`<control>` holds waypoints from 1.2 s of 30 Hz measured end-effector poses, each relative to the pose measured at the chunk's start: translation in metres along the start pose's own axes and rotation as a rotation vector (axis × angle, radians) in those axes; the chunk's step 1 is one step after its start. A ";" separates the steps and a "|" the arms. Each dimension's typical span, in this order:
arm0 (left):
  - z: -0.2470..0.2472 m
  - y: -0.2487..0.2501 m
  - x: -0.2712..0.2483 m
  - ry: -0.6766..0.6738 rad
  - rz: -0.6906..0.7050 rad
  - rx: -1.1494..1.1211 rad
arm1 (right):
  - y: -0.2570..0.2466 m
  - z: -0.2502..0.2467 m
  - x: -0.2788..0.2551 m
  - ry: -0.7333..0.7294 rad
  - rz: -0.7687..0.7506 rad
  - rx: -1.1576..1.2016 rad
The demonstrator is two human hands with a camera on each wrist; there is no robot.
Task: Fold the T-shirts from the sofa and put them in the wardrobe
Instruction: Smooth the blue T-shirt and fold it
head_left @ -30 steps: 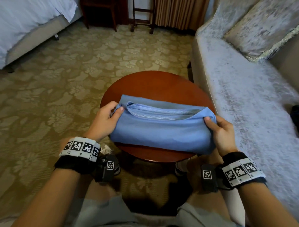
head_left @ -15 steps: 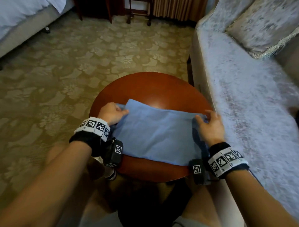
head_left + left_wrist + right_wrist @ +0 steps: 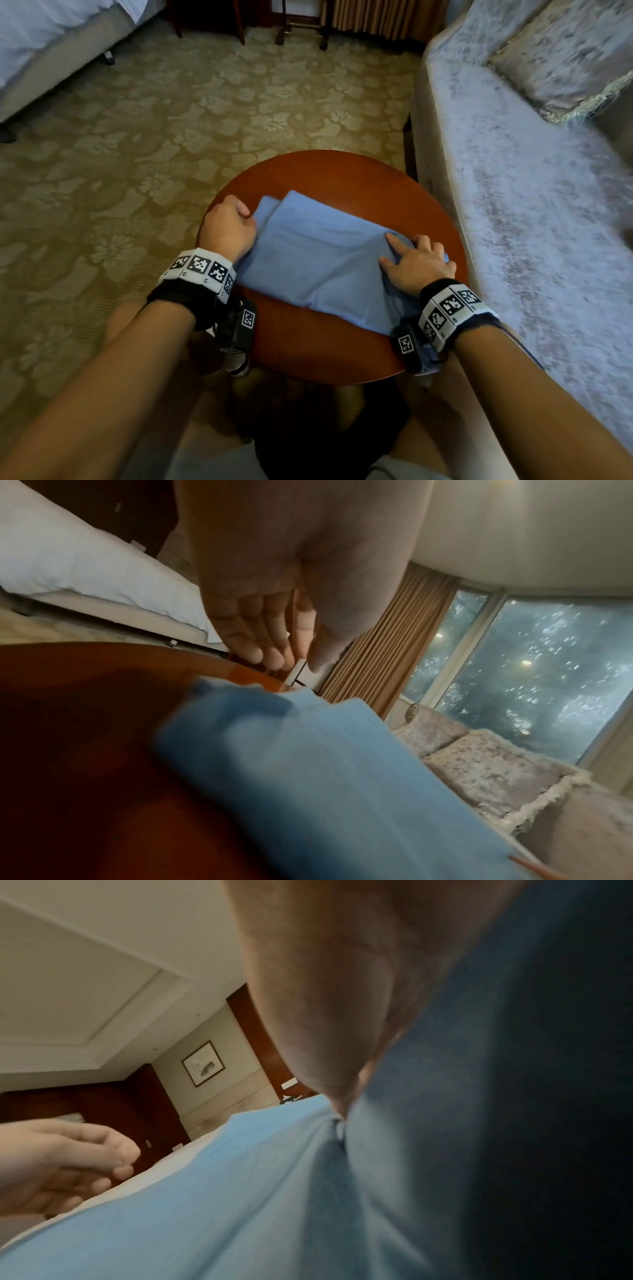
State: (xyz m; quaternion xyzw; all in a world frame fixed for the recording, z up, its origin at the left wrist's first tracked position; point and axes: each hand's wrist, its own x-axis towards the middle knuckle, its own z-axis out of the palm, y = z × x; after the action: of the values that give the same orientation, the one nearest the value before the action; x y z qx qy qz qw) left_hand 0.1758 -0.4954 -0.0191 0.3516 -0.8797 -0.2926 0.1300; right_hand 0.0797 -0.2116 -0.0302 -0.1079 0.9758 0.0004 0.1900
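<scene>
A light blue T-shirt (image 3: 322,260) lies folded in a flat rectangle on the round red-brown wooden table (image 3: 342,171). My left hand (image 3: 227,228) hovers at the shirt's left edge. In the left wrist view its fingers (image 3: 274,642) hang loosely above the table (image 3: 85,750) beside the shirt (image 3: 325,777), holding nothing. My right hand (image 3: 416,262) rests on the shirt's right end with fingers spread and straight. In the right wrist view the hand (image 3: 325,1001) presses into the cloth (image 3: 222,1191), which bunches in a crease beneath it.
A pale grey sofa (image 3: 513,205) with a cushion (image 3: 565,58) runs along the right, close to the table. A bed (image 3: 51,41) stands at the far left, dark chair legs (image 3: 301,31) at the back. Patterned carpet (image 3: 137,154) lies between them.
Both hands pinched the shirt's near edge and laid it over. Now the shirt lies folded flat, the left hand has let go, and the right hand rests flat on it.
</scene>
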 end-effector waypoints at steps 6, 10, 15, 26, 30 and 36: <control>0.019 0.016 -0.026 -0.136 0.090 -0.022 | -0.031 -0.008 -0.021 -0.033 0.251 0.019; 0.037 0.019 -0.043 -0.297 0.048 0.178 | -0.032 -0.019 -0.029 -0.120 0.133 0.021; 0.031 0.028 -0.038 -0.333 0.001 0.199 | -0.006 -0.022 -0.022 -0.088 0.041 0.367; 0.046 0.063 0.058 -0.503 -0.433 -0.528 | -0.017 -0.036 0.063 -0.067 0.262 1.229; 0.055 0.074 0.084 -0.506 -0.362 -0.378 | -0.017 -0.046 0.095 -0.124 0.246 1.240; 0.033 0.114 0.099 -0.265 -0.237 -0.855 | -0.015 -0.093 0.098 0.208 0.015 1.581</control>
State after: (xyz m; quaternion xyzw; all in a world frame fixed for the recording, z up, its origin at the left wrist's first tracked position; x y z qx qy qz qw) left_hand 0.0282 -0.4838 0.0257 0.3240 -0.6428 -0.6844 0.1156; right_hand -0.0401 -0.2508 0.0199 0.0660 0.7006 -0.7006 0.1180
